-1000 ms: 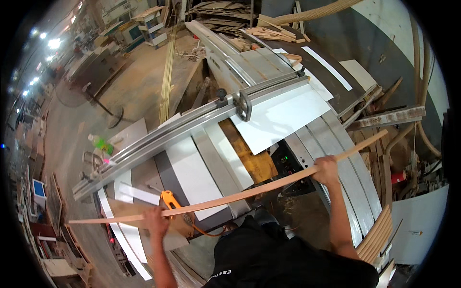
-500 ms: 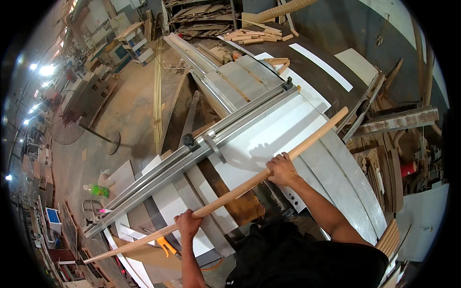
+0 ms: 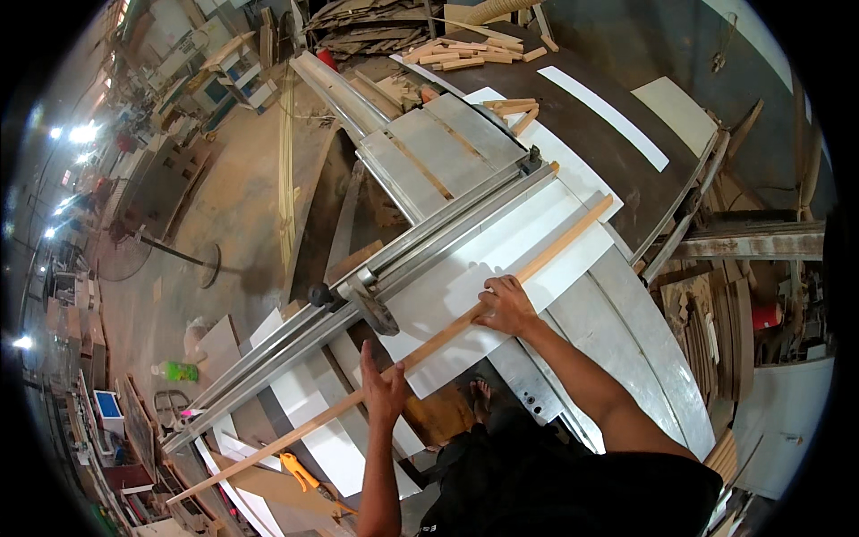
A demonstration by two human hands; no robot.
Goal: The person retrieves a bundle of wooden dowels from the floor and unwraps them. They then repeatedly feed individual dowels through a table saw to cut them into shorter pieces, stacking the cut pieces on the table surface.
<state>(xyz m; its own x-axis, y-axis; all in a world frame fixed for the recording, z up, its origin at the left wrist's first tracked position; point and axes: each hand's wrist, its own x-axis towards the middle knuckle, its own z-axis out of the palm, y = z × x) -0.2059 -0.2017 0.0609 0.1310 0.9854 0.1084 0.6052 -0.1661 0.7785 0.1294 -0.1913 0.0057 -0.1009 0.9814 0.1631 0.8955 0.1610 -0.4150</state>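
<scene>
A long, pale wooden strip (image 3: 452, 331) runs diagonally from lower left to upper right, over white panels on a sliding table saw. My right hand (image 3: 508, 306) grips it right of the middle, fingers bent over the wood. My left hand (image 3: 383, 394) is against the strip further left, its fingers stretched upward and thumb apart. Just beyond the left hand, a dark metal arm (image 3: 374, 311) sticks out from the aluminium fence (image 3: 438, 237). Under the strip's right half lies a white panel (image 3: 546, 219).
An orange air blow gun (image 3: 300, 473) lies at the lower left, near a green bottle (image 3: 174, 370). Short wooden pieces (image 3: 470, 55) are heaped on the dark far table (image 3: 608, 134). A standing fan (image 3: 125, 251) is on the floor at left.
The strip has come down onto the panel, its right end lower. My left hand has slid right along it and its fingers have opened. The metal arm on the fence has swung round.
</scene>
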